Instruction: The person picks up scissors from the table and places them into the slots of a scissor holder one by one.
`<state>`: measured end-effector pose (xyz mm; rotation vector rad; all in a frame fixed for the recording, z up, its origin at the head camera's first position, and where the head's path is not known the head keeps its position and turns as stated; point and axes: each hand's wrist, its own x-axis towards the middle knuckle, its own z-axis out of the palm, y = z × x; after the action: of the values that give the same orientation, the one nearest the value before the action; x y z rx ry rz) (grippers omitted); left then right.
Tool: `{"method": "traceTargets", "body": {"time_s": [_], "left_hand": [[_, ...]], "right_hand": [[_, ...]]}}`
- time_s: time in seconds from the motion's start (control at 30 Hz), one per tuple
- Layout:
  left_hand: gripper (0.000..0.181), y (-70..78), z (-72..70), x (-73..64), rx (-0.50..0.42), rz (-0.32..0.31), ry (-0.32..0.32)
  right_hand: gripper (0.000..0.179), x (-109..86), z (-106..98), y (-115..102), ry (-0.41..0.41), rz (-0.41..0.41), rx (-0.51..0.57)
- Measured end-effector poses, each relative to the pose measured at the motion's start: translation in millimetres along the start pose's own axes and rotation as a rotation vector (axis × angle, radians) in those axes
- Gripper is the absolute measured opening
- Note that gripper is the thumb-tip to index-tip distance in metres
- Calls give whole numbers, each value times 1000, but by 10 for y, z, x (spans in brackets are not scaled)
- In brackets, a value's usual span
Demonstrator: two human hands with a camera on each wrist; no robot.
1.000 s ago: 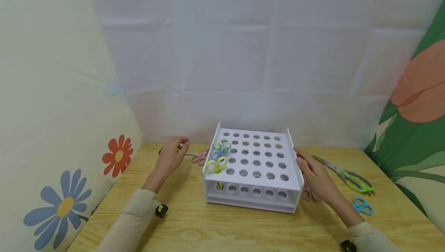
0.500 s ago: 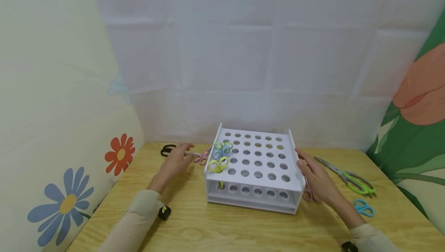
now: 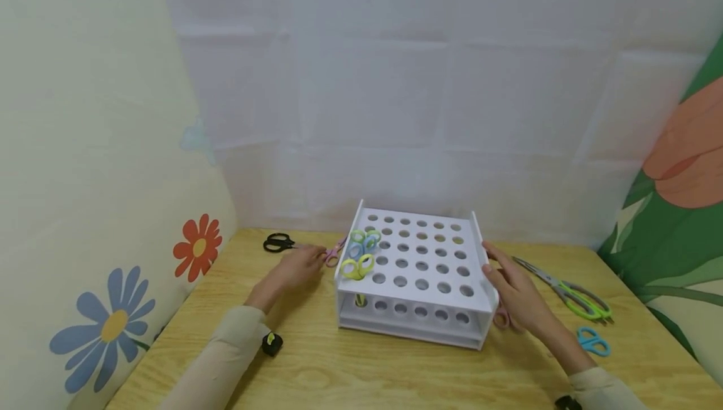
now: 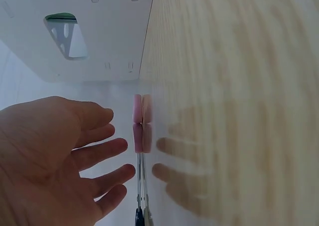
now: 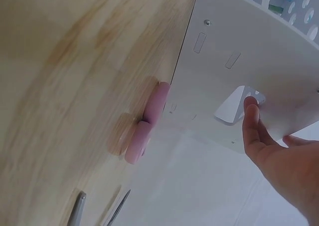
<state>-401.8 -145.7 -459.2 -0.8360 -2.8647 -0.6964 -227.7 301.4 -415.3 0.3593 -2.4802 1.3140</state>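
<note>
A pickup, apparently: the spread, empty left hand (image 3: 296, 265) beside pink-handled scissors (image 4: 138, 111) needed a pinch; the relaxed right hand (image 3: 518, 295) touched the holed rack (image 3: 412, 274).

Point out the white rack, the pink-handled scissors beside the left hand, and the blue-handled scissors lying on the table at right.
White rack (image 3: 412, 257): head view, bare top board between holes.
Pink-handled scissors (image 4: 138, 137): left wrist view, pink handle.
Blue-handled scissors (image 3: 592, 339): head view, handle, where the loops meet.
</note>
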Motion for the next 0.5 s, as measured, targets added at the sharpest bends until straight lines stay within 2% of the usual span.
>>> {"method": "traceTargets", "body": {"time_s": [0.23, 0.5], "left_hand": [[39, -3, 4, -54, 27, -8, -50], [37, 7, -5, -53, 16, -45, -59]], "right_hand": [[54, -1, 15, 19, -1, -7, 3], [54, 6, 18, 14, 1, -20, 15]]}}
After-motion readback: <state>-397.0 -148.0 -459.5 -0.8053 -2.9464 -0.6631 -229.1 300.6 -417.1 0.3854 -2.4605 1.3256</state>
